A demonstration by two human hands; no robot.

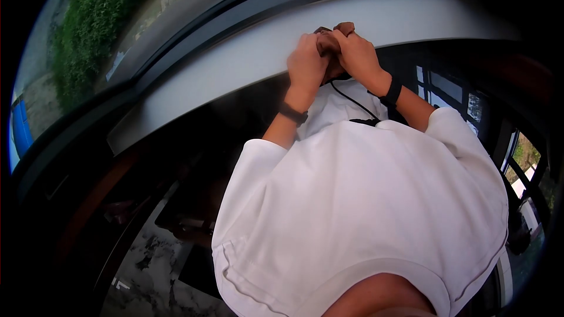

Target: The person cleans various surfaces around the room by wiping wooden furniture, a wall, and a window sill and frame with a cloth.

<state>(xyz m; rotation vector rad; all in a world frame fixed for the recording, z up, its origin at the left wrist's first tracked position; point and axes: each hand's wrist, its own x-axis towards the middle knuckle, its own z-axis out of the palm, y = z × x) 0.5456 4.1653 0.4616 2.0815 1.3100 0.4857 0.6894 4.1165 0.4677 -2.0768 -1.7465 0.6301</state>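
Note:
A crumpled brown cloth (328,44) is bunched between my two hands, close to the near edge of the pale windowsill (235,53). My left hand (307,63) has its fingers curled around the cloth's left side. On the other side, my right hand (359,57) grips it too, and a fold sticks up past the knuckles. Some of the cloth hangs below my fingers, partly hidden by them. Both wrists carry dark bands.
Beyond the sill runs a dark window frame (194,38), with a green hedge (103,17) outside. Below to the left lies a marble-patterned surface (147,264). Dark glass panes (449,85) reflect light at the right. A thin black cord (355,101) hangs over my white shirt.

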